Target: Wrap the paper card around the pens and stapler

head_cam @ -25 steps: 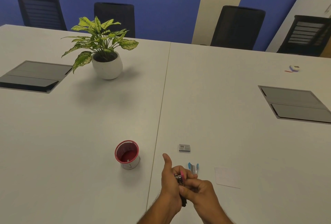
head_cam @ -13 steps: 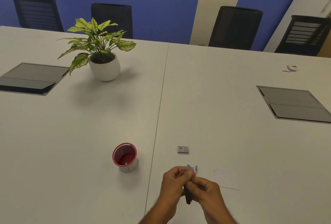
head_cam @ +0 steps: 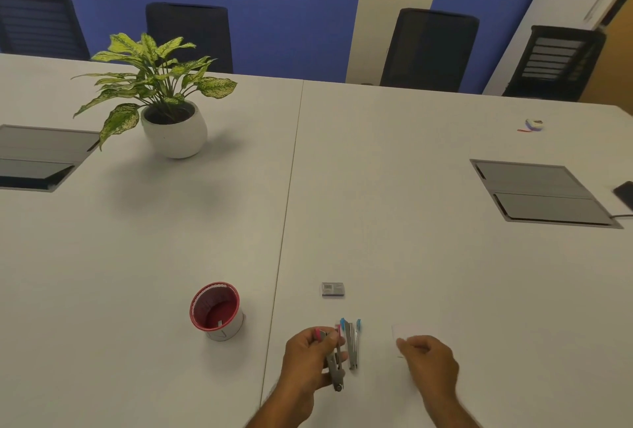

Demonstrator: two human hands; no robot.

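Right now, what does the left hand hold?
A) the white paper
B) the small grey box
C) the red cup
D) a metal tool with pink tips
D: the left hand grips the metal tool with pink tips, while the red cup stands apart on the table.

Two hands show – the left hand [head_cam: 310,357] and the right hand [head_cam: 430,361] – over one white table [head_cam: 394,188]; two staplers, a pink-tipped stapler [head_cam: 334,364] and a blue-tipped stapler [head_cam: 352,345]; one staple box [head_cam: 332,289]; one white paper slip [head_cam: 412,330]; one red-rimmed cup [head_cam: 216,312]; one potted plant [head_cam: 173,126]; two grey cable hatches, the left cable hatch [head_cam: 37,157] and the right cable hatch [head_cam: 541,193] – and four black chairs, the nearest-centre chair [head_cam: 430,49] among them
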